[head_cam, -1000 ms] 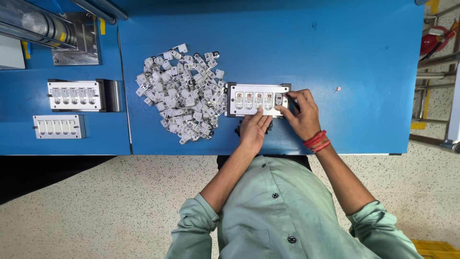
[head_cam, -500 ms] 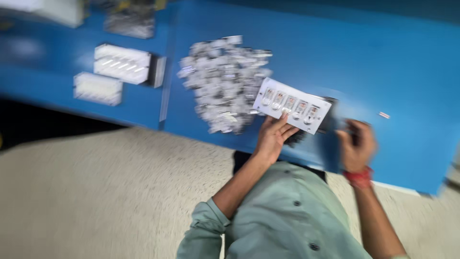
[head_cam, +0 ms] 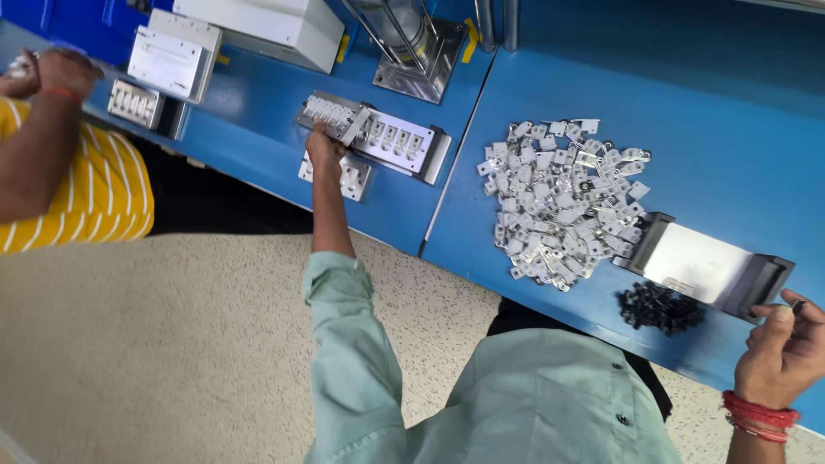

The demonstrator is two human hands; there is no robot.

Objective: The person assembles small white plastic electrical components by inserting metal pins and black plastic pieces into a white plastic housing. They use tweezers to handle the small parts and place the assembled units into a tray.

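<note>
The left hand (head_cam: 324, 148) is reaching far across the blue bench (head_cam: 730, 103) to the long jig (head_cam: 378, 136), fingers resting on its near end beside the white tray (head_cam: 344, 174); whether that grip is closing on anything or only touching, I cannot tell, since the fingertips are hidden under the hand. The right hand (head_cam: 786, 348) is hanging at the bench edge with fingers curled narrow, seemingly pinching a tiny dark piece, just beside the empty metal plate (head_cam: 705, 266) and near the black parts (head_cam: 660, 308). The risk, as I judge it, is lying in the stretch: with the arm extended so far, a pull on the jig could be tipping it or knocking the tray off the near edge. The sleeve could also be sweeping the metal clips (head_cam: 563, 202), scattering them. The black parts are sitting close to the edge and could be brushed to the floor. A co-worker's hand (head_cam: 60, 73) in a yellow striped sleeve is working well apart.
</note>
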